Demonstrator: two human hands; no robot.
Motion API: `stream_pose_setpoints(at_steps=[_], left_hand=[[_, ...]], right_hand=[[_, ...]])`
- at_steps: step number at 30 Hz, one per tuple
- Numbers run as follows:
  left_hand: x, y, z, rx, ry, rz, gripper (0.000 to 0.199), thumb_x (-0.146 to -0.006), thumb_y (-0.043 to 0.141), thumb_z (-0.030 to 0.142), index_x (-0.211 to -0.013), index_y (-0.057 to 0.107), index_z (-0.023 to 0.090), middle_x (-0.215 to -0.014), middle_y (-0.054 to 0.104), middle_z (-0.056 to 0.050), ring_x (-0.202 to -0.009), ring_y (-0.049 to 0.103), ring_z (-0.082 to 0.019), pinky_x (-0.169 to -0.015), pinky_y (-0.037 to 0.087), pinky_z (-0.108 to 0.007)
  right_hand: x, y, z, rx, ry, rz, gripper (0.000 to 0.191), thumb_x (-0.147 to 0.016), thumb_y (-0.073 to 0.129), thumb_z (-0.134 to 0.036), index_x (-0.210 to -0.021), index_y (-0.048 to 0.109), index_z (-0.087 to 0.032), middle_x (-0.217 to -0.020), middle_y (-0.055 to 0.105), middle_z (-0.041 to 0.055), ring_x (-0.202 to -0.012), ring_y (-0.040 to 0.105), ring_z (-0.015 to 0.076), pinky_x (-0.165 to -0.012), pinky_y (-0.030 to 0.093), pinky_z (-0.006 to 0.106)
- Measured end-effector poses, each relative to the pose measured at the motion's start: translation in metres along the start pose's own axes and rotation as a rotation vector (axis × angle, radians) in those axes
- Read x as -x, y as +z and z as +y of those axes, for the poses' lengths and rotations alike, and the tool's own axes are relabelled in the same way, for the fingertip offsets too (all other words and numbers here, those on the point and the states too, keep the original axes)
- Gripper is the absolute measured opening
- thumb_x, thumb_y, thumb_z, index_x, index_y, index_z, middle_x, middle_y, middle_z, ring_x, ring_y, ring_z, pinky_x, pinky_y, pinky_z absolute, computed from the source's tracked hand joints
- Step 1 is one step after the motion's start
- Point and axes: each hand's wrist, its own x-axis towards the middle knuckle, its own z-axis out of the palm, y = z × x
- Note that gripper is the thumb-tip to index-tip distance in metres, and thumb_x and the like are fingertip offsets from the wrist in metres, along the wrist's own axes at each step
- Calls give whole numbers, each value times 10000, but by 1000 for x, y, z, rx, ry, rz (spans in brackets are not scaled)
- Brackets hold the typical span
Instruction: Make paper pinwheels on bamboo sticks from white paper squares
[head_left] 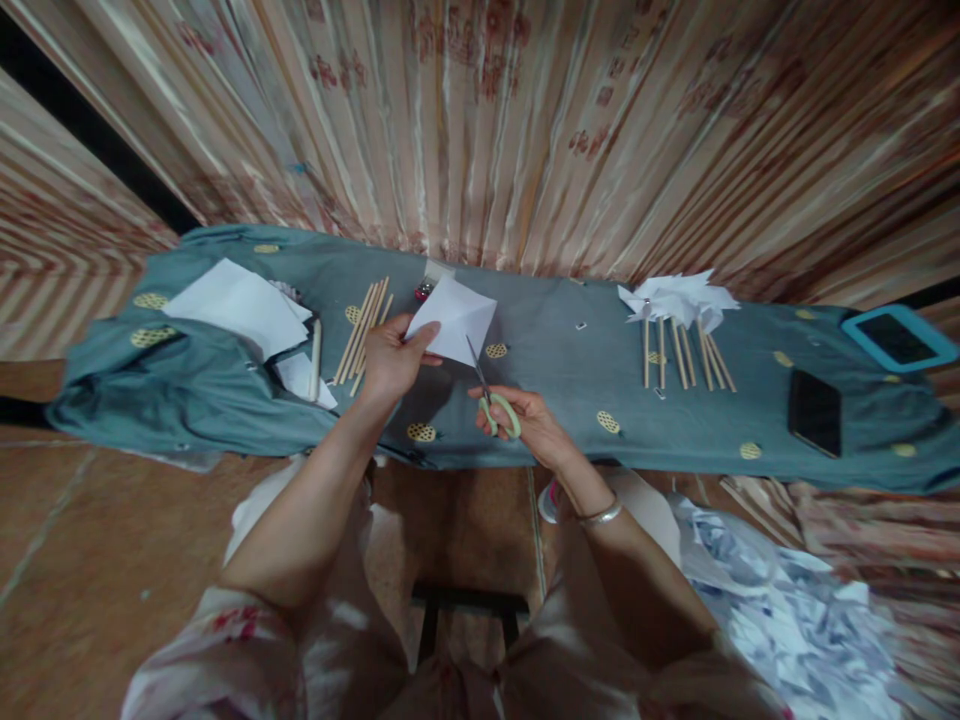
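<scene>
Left hand (394,355): I see thumb and fingers pinching the left side of a square of white paper (456,312), held up over the middle of the table.
Right hand (529,420): fingers curled through the handles of pale green scissors (504,416), blades partly open or shut, I can't tell; their tips overlap the paper's near edge from my view. A bracelet (604,514) rings the wrist.
Tablecloth (555,345): grey-green, printed with yellow pineapples, rumpled towards the left end.
Left of the hands: loose wooden sticks (365,325), just beside the left hand; further out, a stack of white sheets (232,300) and a slim pale tube (316,360).
Right of the hands: folded paper shapes (679,300) on a row of sticks, then a dark phone (815,412) and a blue-framed device (898,338).
Curtain (465,170): pleated, striped beige and brown, hanging behind the table.
Floor: brown tiles (45,560) with pale joints; a heap of crumpled paper (810,620) at right.
Writing: reddish, character-like marks (589,143) on the curtain, too blurred for me to read.
</scene>
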Motion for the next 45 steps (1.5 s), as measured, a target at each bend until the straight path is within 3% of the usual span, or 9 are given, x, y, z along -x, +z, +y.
stream_pose_setpoints(at_steps=[9,17,32,45], left_hand=[[-1,-1,-3,8,17,0,294,-636,782,397,-643,618,154,-591,609,26,-486,566,-110,-431,528,-225],[-1,-2,-3,1,15,-13,223,-678,759,332,-661,626,153,-626,630,4,-506,594,-131,-435,533,-246],[-4,-3,-11,-8,70,-37,332,-669,756,445,-670,603,150,-608,632,22,-479,619,-119,-422,551,-216],[0,0,-11,6,14,-46,240,-668,748,361,-676,639,148,-633,679,-2,-523,629,-156,-447,555,-264]], right_hand=[[0,1,-4,-5,6,9,473,-649,811,-528,-988,740,-206,-704,676,-7,-584,566,84,-535,433,212],[0,2,-5,-10,22,26,441,-643,821,-508,-953,744,-203,-666,652,-21,-558,547,73,-524,429,209],[-2,3,-3,-45,33,56,457,-582,853,-499,-898,734,-191,-609,627,-46,-525,534,56,-519,440,204],[-3,2,-3,-45,32,77,468,-551,862,-511,-865,739,-186,-600,631,-44,-535,547,59,-530,461,205]])
